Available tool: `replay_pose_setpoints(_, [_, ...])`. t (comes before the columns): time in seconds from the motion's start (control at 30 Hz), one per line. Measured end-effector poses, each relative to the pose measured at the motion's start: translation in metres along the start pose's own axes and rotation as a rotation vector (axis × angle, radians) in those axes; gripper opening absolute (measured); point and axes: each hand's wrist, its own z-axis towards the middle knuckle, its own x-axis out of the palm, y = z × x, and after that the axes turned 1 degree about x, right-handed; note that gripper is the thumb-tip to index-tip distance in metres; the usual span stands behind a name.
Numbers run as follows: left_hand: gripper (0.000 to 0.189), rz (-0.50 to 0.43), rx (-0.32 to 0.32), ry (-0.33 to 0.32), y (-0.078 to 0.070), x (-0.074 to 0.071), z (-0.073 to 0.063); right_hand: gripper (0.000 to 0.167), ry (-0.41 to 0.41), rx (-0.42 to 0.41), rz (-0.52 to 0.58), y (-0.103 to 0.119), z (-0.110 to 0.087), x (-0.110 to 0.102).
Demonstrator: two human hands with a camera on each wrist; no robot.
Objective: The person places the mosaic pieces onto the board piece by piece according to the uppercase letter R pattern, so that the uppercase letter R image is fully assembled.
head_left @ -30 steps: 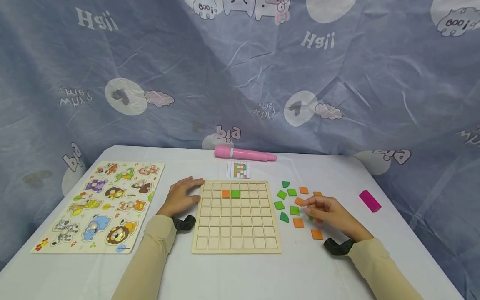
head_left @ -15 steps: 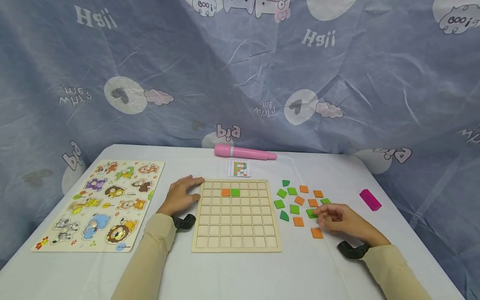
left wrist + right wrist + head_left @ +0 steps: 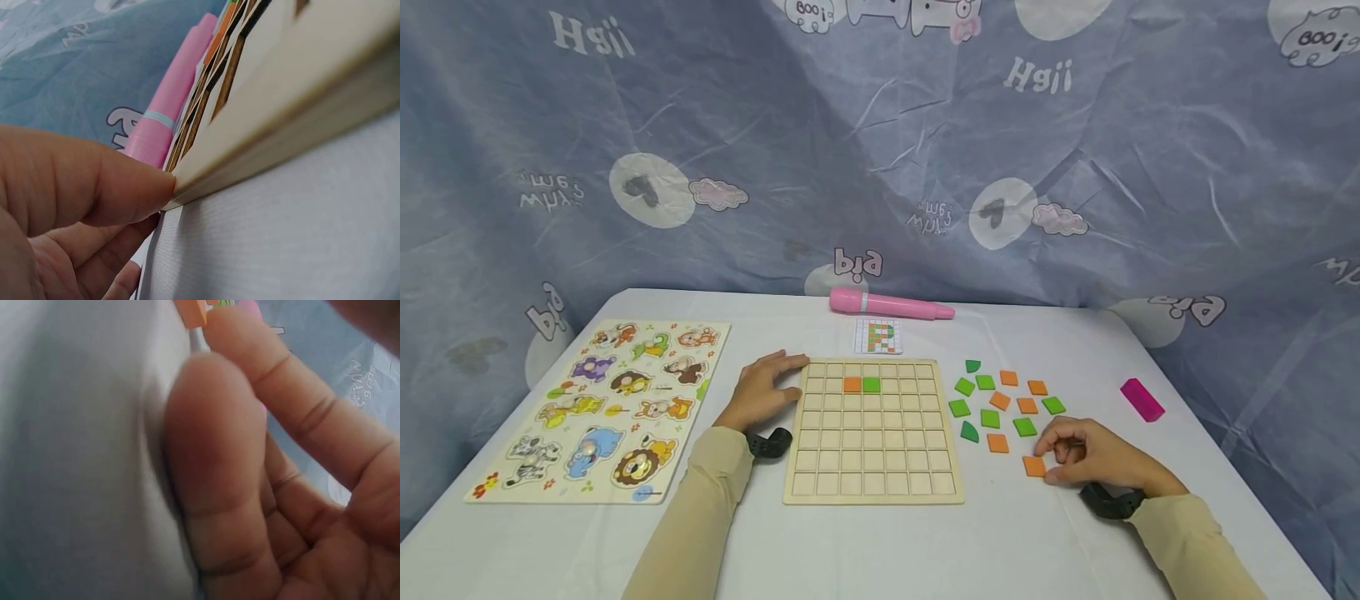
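Note:
My left hand rests at the left edge of a wooden grid board; in the left wrist view the thumb touches the board's side. One orange tile and one green tile lie side by side in its upper cells. At the right, my right hand is low over the table, thumb and index finger parted at the near orange square tile. The right wrist view shows the index fingertip right at that tile's edge, the tile mostly out of frame.
Several loose green tiles and orange tiles lie between board and right hand. A pattern card and pink marker-shaped stick lie behind the board. An animal puzzle lies left, a magenta block far right.
My right hand has moved down and right across the loose tiles to the nearest orange one, uncovering green and orange tiles behind it. The left hand stays at the board.

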Motion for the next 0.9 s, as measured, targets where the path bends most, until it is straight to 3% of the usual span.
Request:
replay_pose_setpoints(0.53, [0.057,-0.015,0.006,-0.01,-0.0022,-0.0016,-0.0027,0.021,-0.047,-0.014,-0.071,-0.0021,0.0009,0.0035])
replay_pose_setpoints(0.9, [0.057,-0.009,0.017,-0.013,-0.003,-0.001,-0.002,0.018,-0.054,0.032,-0.037,0.0005,0.0065,0.0008])
